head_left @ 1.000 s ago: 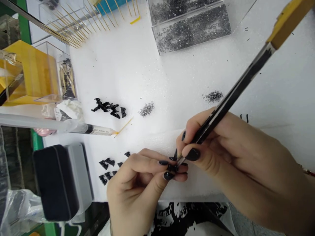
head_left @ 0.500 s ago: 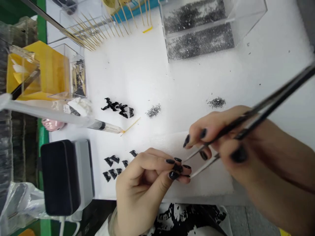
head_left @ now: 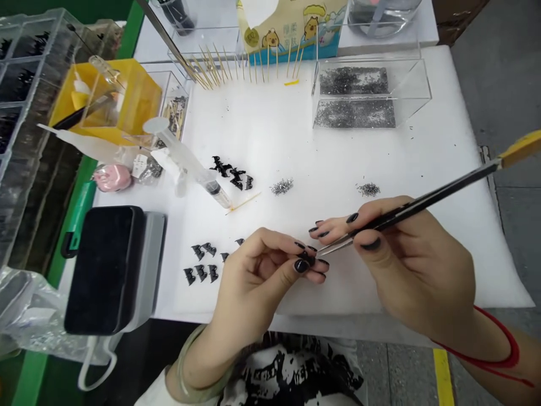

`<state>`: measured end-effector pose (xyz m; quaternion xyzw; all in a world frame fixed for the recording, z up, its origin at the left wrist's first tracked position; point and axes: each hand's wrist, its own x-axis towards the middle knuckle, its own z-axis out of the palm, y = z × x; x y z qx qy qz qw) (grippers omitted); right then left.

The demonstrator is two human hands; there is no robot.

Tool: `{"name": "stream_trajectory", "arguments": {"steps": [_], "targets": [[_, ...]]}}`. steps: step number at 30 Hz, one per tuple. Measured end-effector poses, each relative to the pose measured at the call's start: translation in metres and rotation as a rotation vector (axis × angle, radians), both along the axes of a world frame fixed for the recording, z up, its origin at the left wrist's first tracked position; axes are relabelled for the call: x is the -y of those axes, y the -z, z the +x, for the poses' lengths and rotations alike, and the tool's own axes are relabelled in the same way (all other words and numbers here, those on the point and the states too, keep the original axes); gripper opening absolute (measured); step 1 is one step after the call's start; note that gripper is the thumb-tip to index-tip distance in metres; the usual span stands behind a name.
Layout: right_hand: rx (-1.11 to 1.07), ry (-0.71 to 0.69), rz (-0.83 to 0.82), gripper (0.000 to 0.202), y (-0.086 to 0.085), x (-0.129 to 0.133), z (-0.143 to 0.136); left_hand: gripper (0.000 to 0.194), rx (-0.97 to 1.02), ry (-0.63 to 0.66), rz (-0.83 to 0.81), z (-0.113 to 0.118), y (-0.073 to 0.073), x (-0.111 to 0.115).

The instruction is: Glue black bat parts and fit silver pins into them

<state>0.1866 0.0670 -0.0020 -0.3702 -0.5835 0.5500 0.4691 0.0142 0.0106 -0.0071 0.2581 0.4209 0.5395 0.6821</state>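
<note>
While our left hand (head_left: 262,270) pinches a tiny black piece (head_left: 307,259) between thumb and fingertips, our right hand (head_left: 406,265) grips the tweezers (head_left: 422,202), tips nearly together just right of that piece, long axis rising rightward; right wrist low, left palm turned inward.

Over the white foam table (head_left: 296,146), the left hand (head_left: 257,282) pinches a small black piece (head_left: 307,258) between thumb and fingertips. The right hand (head_left: 414,265) grips long tweezers (head_left: 422,204), their tip just beside that piece. More black pieces (head_left: 202,265) lie in rows left of the left hand, near a black-and-grey box (head_left: 114,268).
</note>
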Motion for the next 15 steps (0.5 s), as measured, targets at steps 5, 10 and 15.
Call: {"name": "stream_trajectory", "arguments": {"steps": [5,10,15], "targets": [[0.038,-0.024,0.036,0.007,-0.0023,0.0017,0.0034,0.028,-0.034,-0.023,0.009,0.002,-0.0036,0.0],[0.022,-0.087,-0.001,0.012,-0.0052,0.0004,0.0026,0.028,-0.039,-0.026,0.005,0.0027,-0.0062,-0.0005],[0.016,-0.124,-0.029,0.011,-0.0071,-0.0004,0.0017,0.027,-0.049,-0.029,-0.01,0.002,-0.0069,0.0005]]}}
